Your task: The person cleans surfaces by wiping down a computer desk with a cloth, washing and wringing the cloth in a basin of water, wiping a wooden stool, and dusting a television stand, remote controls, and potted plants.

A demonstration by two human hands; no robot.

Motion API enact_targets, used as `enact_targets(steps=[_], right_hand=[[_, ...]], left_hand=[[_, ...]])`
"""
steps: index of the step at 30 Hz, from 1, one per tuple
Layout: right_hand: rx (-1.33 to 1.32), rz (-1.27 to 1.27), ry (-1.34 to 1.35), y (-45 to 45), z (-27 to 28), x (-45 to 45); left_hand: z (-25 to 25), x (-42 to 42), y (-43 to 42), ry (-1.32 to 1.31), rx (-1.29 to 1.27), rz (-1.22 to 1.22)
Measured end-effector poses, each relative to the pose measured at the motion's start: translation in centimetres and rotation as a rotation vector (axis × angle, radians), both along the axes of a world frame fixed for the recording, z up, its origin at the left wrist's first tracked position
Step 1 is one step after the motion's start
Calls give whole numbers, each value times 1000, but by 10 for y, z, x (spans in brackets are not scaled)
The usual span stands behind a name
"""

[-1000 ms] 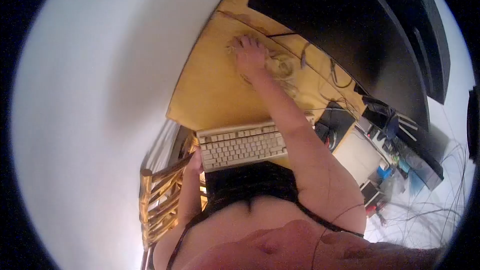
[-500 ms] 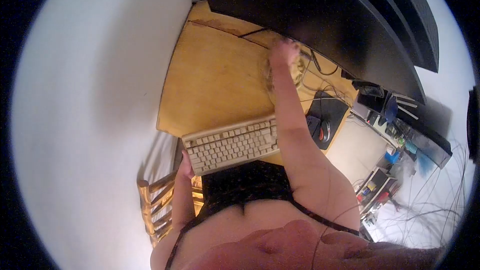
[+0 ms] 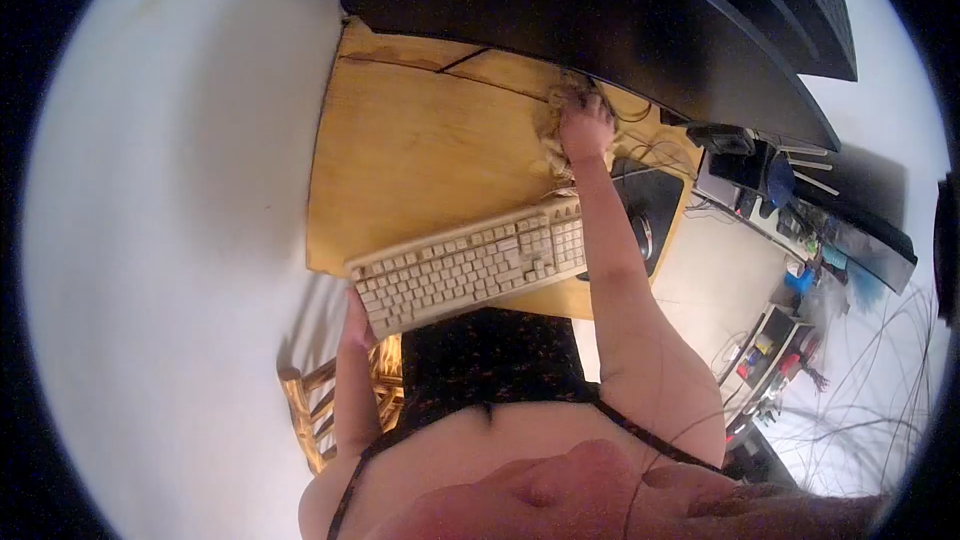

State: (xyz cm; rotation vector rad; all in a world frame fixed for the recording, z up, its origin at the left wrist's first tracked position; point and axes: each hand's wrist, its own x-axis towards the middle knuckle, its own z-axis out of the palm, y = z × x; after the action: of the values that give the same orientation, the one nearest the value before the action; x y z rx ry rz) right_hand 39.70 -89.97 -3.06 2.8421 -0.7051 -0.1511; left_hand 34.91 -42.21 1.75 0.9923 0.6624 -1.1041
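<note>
My left hand (image 3: 359,320) grips the left end of a cream keyboard (image 3: 465,268), which lies tilted along the near edge of the wooden desk (image 3: 420,150). Farther back, my right hand (image 3: 587,128) presses on a crumpled beige cloth (image 3: 553,130) close to the monitor's lower edge. The fingers of my right hand are slightly blurred and bent over the cloth. My right forearm passes over the keyboard's right end and hides part of it.
A large black monitor (image 3: 600,20) spans the back of the desk. Cables (image 3: 655,152) lie beneath it. To the right are a dark mouse pad (image 3: 655,202) with a mouse (image 3: 643,237) and a cluttered shelf (image 3: 765,355). A wooden chair (image 3: 312,415) stands at the lower left.
My right hand has moved the cloth rightward across the desk toward the cables. My left hand still holds the keyboard's left end. The view has shifted, showing more of the mouse pad.
</note>
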Motion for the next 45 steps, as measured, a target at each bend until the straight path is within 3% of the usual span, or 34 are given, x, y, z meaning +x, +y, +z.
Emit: enact_targets(steps=[3, 5, 6, 8, 9, 10, 11, 13, 16, 20, 22, 24, 27, 30, 32, 35, 37, 39, 42, 45], right_hand=[[-63, -41, -149, 3, -1, -5], [32, -13, -45, 25, 21, 1], [21, 20, 141, 43, 32, 11], [281, 12, -176, 81, 16, 22], [408, 91, -62, 109, 67, 37], [531, 170, 49, 135, 118, 49], [535, 173, 42, 150, 96, 50], [292, 777, 110, 171, 38, 48], [521, 674, -33, 153, 62, 4], [508, 671, 83, 119, 45, -36], [456, 682, 128, 128, 44, -17], [296, 600, -44, 142, 54, 32], [322, 569, -98, 150, 36, 75], [299, 716, 96, 134, 48, 20], [381, 766, 85, 119, 41, -30], [364, 785, 157, 120, 45, -29], [316, 739, 169, 136, 77, 11], [221, 711, 46, 148, 60, 55], [300, 599, 241, 159, 50, 94], [474, 615, 152, 152, 23, 43]], left_hand=[[17, 14, -10, 94, 5, 85], [30, 18, -19, -49, 147, 134], [29, 20, -18, -52, 206, 129], [45, 26, -22, -123, 269, 83], [51, 28, -24, -189, 327, 29], [22, 23, -7, -273, 287, 36], [23, 24, -7, -279, 292, 38], [30, 28, -12, -247, 265, 56], [34, 31, -6, -202, 296, 74], [-11, 20, 23, -138, 206, 85], [-10, 18, 23, -128, 274, 62], [5, 19, 13, -91, 278, 101], [23, 22, 4, -101, 283, 121], [2, 18, 12, -50, 250, 155], [-14, 12, 22, -64, 222, 134], [-28, 7, 31, -143, 290, 68], [-18, 8, 25, -121, 270, 82], [-17, 10, 22, -110, 256, 99], [-18, 9, 26, -125, 274, 96], [-16, 14, 22, -111, 258, 91]])
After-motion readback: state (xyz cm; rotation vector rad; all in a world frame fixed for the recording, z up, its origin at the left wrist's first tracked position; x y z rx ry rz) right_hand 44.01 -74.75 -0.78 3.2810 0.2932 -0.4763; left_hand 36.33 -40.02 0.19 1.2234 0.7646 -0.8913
